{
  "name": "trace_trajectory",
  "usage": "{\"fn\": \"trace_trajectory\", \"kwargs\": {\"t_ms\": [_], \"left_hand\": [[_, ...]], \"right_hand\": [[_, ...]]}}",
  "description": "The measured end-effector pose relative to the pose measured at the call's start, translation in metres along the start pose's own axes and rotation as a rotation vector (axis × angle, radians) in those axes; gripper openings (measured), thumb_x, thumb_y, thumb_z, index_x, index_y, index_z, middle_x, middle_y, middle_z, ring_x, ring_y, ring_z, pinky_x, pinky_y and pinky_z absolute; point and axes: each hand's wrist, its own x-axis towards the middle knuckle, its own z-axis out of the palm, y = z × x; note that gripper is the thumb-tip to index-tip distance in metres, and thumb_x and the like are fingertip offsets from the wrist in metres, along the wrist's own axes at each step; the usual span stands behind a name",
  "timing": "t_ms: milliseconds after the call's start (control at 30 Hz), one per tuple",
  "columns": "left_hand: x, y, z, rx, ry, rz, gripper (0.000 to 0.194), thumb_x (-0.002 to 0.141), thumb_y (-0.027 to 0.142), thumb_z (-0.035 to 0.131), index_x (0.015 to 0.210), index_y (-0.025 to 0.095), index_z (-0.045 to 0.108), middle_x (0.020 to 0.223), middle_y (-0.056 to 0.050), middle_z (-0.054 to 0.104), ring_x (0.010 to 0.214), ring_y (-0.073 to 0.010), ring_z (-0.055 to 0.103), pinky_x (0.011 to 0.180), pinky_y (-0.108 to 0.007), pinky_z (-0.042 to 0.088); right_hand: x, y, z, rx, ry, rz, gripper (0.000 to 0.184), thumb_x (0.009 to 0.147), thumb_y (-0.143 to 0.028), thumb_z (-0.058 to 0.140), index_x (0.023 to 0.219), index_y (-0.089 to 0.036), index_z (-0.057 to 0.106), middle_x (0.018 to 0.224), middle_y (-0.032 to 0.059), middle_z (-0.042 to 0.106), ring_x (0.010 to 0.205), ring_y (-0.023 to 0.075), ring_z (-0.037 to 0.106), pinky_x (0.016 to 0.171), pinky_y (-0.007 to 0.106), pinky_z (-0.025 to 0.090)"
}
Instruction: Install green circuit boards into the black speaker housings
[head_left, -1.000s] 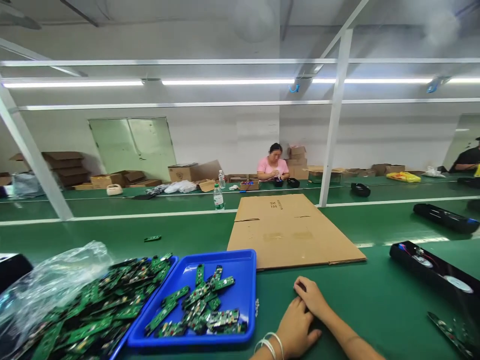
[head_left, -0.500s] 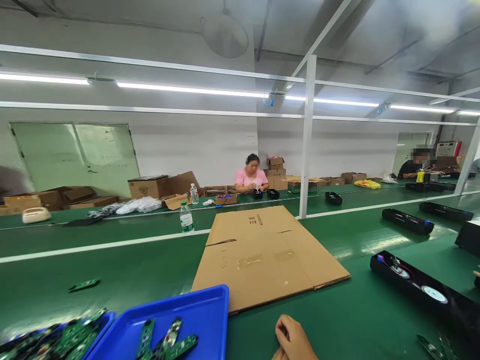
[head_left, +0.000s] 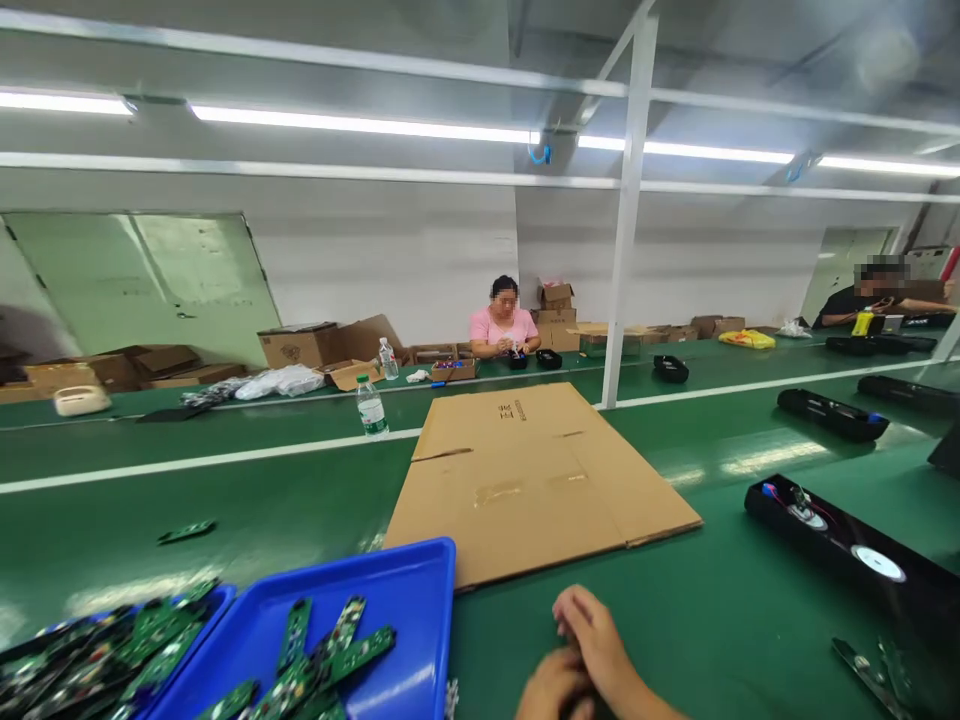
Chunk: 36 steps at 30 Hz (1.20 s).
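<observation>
At the bottom edge, my right hand (head_left: 600,640) reaches in with its fingers bent and pressed together. Tucked against it is my left hand (head_left: 549,685), slightly blurred, its fingers curled in. A dark patch shows between the two hands, too hidden to name. Left of them stands a blue tray (head_left: 412,640) with several green circuit boards (head_left: 296,635) in it. A large flat cardboard sheet (head_left: 525,490) lies just beyond my hands on the green tabletop (head_left: 495,650).
Another blue tray (head_left: 225,600), heaped with boards, sits far left; a single board (head_left: 187,532) lies behind it. On the right are a long black speaker housing (head_left: 847,560) and loose boards (head_left: 870,675). A water bottle (head_left: 371,408), a white post (head_left: 628,220) and a co-worker (head_left: 502,325) are farther back.
The view has tipped downward, so the scene sits higher. More of both hands shows: the left hand has come clearly into sight beside the right.
</observation>
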Motion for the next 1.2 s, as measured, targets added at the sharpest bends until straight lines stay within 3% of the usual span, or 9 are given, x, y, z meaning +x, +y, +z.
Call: {"fn": "trace_trajectory", "kwargs": {"t_ms": [100,200,400,533,667,967,1200], "left_hand": [[-0.012,0.0,-0.015,-0.492,0.072,-0.201,0.038,0.078,0.053,0.058,0.087,0.02,0.076,0.099,-0.014,0.074,0.098,-0.0297,0.066,0.09,-0.039,0.051],[-0.011,0.0,-0.026,-0.865,0.188,-0.38,0.042,0.076,0.056,0.062,0.086,0.017,0.075,0.098,-0.014,0.074,0.099,-0.0284,0.066,0.085,-0.039,0.054],[-0.007,0.011,-0.032,-1.264,0.231,-0.511,0.038,0.061,0.048,0.081,0.081,0.016,0.077,0.092,-0.011,0.075,0.09,-0.0248,0.069,0.078,-0.031,0.054],[-0.008,0.015,-0.033,-1.362,0.201,-0.518,0.037,0.066,0.042,0.08,0.083,0.01,0.076,0.091,-0.014,0.075,0.089,-0.0252,0.069,0.075,-0.029,0.054],[-0.008,0.015,-0.033,-1.407,0.19,-0.518,0.034,0.07,0.038,0.079,0.085,0.008,0.076,0.091,-0.015,0.075,0.088,-0.0248,0.069,0.074,-0.029,0.053],[-0.007,0.016,-0.032,-1.409,0.185,-0.518,0.031,0.071,0.035,0.079,0.085,0.007,0.075,0.087,-0.015,0.074,0.08,-0.0218,0.069,0.07,-0.027,0.053],[-0.008,0.021,-0.034,-1.386,0.194,-0.501,0.037,0.061,0.035,0.086,0.084,0.007,0.076,0.085,-0.014,0.074,0.077,-0.0213,0.068,0.068,-0.027,0.053]], "right_hand": [[0.003,-0.001,-0.008,0.104,0.043,0.083,0.063,0.077,-0.079,0.038,0.073,-0.019,0.054,0.066,0.0022,0.054,0.061,0.0152,0.053,0.059,0.027,0.046],[0.006,0.001,-0.012,0.115,0.043,0.102,0.062,0.075,-0.079,0.044,0.077,-0.019,0.054,0.069,0.0028,0.056,0.062,0.0156,0.055,0.06,0.028,0.048],[-0.004,-0.004,-0.005,0.015,-0.046,0.028,0.043,0.078,-0.062,0.056,0.081,-0.019,0.056,0.079,0.0039,0.061,0.071,0.0172,0.058,0.066,0.029,0.048],[-0.009,-0.009,-0.005,-0.074,-0.11,-0.016,0.029,0.083,-0.047,0.053,0.081,-0.019,0.058,0.076,0.0025,0.062,0.071,0.0169,0.056,0.067,0.029,0.044],[-0.009,-0.011,-0.007,-0.127,-0.138,-0.034,0.026,0.086,-0.042,0.048,0.081,-0.019,0.058,0.077,0.0026,0.063,0.072,0.0169,0.056,0.067,0.028,0.043],[-0.01,-0.011,-0.006,-0.178,-0.154,-0.05,0.026,0.087,-0.041,0.046,0.081,-0.019,0.058,0.076,0.0024,0.063,0.072,0.0167,0.056,0.067,0.027,0.042],[-0.009,-0.013,-0.007,-0.187,-0.164,-0.047,0.027,0.087,-0.042,0.045,0.08,-0.019,0.058,0.076,0.0022,0.063,0.072,0.0168,0.056,0.068,0.027,0.042]]}}
